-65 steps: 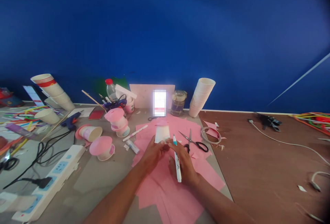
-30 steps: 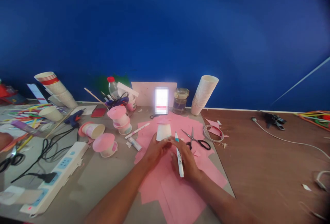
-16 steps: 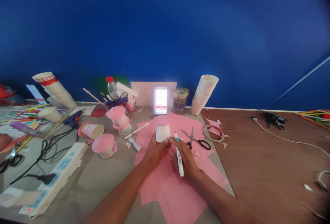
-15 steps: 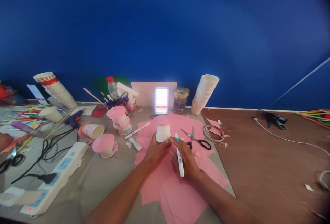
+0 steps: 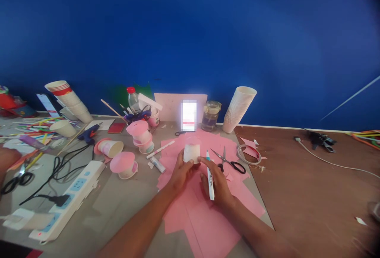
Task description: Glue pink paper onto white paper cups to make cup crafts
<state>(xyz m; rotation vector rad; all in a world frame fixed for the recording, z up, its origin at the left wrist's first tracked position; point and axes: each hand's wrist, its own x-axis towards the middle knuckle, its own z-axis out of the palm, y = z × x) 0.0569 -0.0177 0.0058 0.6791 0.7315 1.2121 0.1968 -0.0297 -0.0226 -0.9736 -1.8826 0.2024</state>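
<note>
My left hand (image 5: 180,171) is closed round a small white paper cup (image 5: 191,153), holding it upside down above the pink paper sheets (image 5: 204,218). My right hand (image 5: 219,184) grips a white marker with a teal tip (image 5: 210,175), tip pointing away from me, and its forefinger touches the cup's lower edge. Both hands hover over the pink paper in the middle of the table.
Scissors (image 5: 228,162) lie just right of my hands, with a coiled cable (image 5: 248,153) beyond. A lit phone (image 5: 189,115), a jar (image 5: 210,115) and a cup stack (image 5: 239,108) stand behind. Pink-topped cups (image 5: 123,165), a glue gun (image 5: 88,133) and a power strip (image 5: 69,194) crowd the left.
The cup has been turned in my left hand and now shows its base more. My hands stay over the pink paper; the view has shifted slightly.
</note>
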